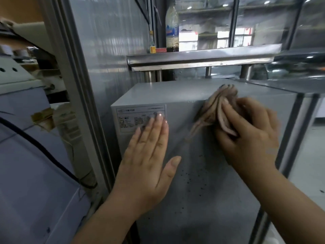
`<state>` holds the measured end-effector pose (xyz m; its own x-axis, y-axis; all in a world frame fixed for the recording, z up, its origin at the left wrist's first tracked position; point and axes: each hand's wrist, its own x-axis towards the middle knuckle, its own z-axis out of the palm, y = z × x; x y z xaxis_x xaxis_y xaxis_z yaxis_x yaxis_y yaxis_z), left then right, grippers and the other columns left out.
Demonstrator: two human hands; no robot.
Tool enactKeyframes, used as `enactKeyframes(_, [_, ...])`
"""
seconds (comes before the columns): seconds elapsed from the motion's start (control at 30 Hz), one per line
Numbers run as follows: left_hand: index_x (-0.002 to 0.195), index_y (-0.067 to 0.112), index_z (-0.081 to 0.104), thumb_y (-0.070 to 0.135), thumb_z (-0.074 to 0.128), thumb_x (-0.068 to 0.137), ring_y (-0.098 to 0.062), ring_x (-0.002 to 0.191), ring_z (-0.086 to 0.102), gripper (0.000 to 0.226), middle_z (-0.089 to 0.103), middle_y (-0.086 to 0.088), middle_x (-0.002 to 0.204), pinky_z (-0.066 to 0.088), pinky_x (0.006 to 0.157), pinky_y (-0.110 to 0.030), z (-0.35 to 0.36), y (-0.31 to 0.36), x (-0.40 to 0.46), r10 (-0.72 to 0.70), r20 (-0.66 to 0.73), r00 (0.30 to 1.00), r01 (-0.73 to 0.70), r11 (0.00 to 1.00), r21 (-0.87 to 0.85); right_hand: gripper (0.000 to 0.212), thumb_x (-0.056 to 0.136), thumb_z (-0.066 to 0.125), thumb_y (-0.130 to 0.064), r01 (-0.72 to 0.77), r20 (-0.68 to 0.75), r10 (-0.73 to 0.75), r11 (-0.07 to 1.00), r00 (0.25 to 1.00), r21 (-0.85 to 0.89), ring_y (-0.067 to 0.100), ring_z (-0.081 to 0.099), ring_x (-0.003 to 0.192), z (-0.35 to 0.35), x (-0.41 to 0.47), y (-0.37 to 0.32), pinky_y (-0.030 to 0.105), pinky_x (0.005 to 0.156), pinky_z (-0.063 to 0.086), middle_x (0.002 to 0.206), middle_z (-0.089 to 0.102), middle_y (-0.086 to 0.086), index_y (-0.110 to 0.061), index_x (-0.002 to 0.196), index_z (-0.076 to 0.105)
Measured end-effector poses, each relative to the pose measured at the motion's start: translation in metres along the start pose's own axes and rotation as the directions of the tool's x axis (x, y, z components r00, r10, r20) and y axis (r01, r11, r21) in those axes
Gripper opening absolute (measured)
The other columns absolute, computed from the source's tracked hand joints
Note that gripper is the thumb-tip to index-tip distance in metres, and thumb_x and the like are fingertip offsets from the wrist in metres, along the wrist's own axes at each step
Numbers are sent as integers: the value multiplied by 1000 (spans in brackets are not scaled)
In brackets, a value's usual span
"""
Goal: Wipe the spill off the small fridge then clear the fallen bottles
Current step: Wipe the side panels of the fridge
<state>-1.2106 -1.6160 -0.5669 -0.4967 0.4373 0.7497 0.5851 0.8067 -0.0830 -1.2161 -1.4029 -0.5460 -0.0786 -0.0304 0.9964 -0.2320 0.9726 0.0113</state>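
At frame centre, the left hand [149, 155] presses flat, fingers straight, on the small grey metal fridge [202, 173]; the right hand [249, 138] grips a crumpled pinkish-brown cloth [218, 110] against it.

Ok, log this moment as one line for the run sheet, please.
stage: wiping | right hand: grips cloth at fridge top edge | left hand: flat on fridge side | dark specks remain

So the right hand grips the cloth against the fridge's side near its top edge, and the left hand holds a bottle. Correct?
Not quite. The head view shows the left hand holding nothing; it lies flat, fingers straight, on the fridge side, fingertips on the label. The right hand does grip the cloth near the top edge.
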Motion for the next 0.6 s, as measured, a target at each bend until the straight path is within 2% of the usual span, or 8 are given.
enactKeyframes(0.07, [144,5,14,50,5,98,-13,142,5,65,11,-12,153,1,115,-39,8,4,3,-68,-17,998,69,991,114,41,78,54,-25,12,21,-13,999,1000,41,30,42,92,8,2,-20,37,76,33,115,55,18,-8,113,65])
enactKeyframes(0.17, [144,5,18,52,4,97,-15,142,3,67,11,-12,153,0,114,-40,16,12,1,-116,-37,993,120,980,160,35,87,51,-34,181,113,-192,978,975,103,27,46,93,15,-25,-34,38,72,36,120,44,7,-18,119,53])
enactKeyframes(0.2, [144,5,16,52,4,97,-16,143,2,68,8,-11,154,-1,114,-39,17,12,1,-121,-40,992,126,978,166,31,91,48,-35,195,125,-208,975,970,108,26,47,93,12,-33,-29,38,71,37,120,43,6,-20,119,51])
enactKeyframes(0.27, [145,5,11,53,3,97,-15,143,-2,68,-1,-8,155,-2,114,-38,18,11,1,-110,-43,993,116,976,182,28,92,45,-32,136,97,-143,988,985,73,27,46,94,3,-36,-12,39,75,35,119,43,6,-23,118,50])
enactKeyframes(0.37, [145,3,7,53,3,97,-16,143,-4,70,-9,-7,155,-1,115,-38,19,8,2,-90,-36,995,96,975,201,41,79,52,-30,-52,34,51,998,998,24,30,41,97,-4,-21,5,37,82,31,120,41,6,-23,119,49])
enactKeyframes(0.43, [145,2,5,53,3,97,-17,143,-4,71,-12,-7,154,0,115,-39,21,9,2,-97,-35,995,102,975,196,43,78,53,-28,-98,11,97,994,995,53,30,40,98,2,-11,-2,35,81,31,119,40,7,-21,120,50])
enactKeyframes(0.6, [145,3,6,53,1,96,-17,143,-4,70,-15,-5,154,0,114,-39,22,9,1,-83,-21,996,85,983,161,40,79,58,-27,144,102,-150,988,983,63,27,47,93,10,-35,-18,38,72,36,119,42,6,-22,118,49])
